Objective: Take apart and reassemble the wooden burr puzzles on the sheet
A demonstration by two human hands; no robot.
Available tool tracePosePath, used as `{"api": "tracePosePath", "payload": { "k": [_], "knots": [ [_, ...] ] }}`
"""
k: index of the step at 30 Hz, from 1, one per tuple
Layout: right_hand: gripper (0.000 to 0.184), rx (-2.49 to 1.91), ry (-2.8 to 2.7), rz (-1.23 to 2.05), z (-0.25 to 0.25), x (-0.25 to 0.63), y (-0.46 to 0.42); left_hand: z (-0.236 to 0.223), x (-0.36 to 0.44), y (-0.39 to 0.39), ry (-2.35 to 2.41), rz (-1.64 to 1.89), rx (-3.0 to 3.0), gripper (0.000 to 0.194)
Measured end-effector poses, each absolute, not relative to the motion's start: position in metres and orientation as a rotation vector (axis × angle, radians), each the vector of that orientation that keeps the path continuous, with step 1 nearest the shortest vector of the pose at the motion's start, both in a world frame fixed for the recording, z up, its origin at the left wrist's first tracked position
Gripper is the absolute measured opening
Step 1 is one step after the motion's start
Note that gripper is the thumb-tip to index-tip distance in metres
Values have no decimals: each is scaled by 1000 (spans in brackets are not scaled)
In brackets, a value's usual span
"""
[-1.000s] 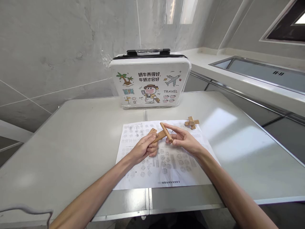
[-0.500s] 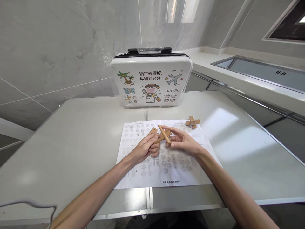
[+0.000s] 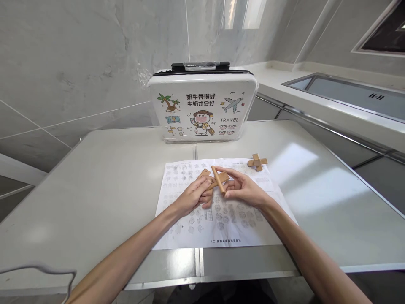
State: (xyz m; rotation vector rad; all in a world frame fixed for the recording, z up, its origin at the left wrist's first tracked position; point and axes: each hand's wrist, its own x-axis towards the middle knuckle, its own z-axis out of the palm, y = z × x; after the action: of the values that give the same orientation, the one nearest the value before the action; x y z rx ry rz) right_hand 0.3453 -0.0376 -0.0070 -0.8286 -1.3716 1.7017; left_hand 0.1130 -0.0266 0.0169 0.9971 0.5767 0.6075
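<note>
My left hand [image 3: 196, 193] is closed around flat wooden puzzle pieces [image 3: 222, 177]; their ends stick out past the fingers toward the upper left and the right. Between the thumb and fingers of my right hand [image 3: 242, 185] is a slim wooden stick [image 3: 218, 179], held at its two ends and lying slantwise across the pieces. Whether the stick touches them I cannot tell. Under both hands lies a white instruction sheet [image 3: 190, 236] printed with small diagrams. An interlocked wooden burr puzzle [image 3: 257, 162] rests on the sheet's far right corner.
A white suitcase [image 3: 204, 107] with cartoon prints, wrapped in clear plastic, stands at the back of the grey table [image 3: 120, 181]. A seam runs down the table's middle. To the right is a counter [image 3: 272, 78] with a sink [image 3: 348, 97].
The wooden stick has turned slightly in my right hand, its near end shifting a little left. My left hand keeps its hold. The view has shifted very slightly.
</note>
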Motion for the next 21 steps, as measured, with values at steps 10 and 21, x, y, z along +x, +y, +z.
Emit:
{"api": "tracePosePath", "payload": {
  "k": [10,21],
  "knots": [
    [83,-769,-1341,1778,-7,345,-37,22,115,-30,572,586,995,33],
    [86,-757,-1383,1767,-5,345,-38,16,115,-31,565,613,1018,29]
  ]
}}
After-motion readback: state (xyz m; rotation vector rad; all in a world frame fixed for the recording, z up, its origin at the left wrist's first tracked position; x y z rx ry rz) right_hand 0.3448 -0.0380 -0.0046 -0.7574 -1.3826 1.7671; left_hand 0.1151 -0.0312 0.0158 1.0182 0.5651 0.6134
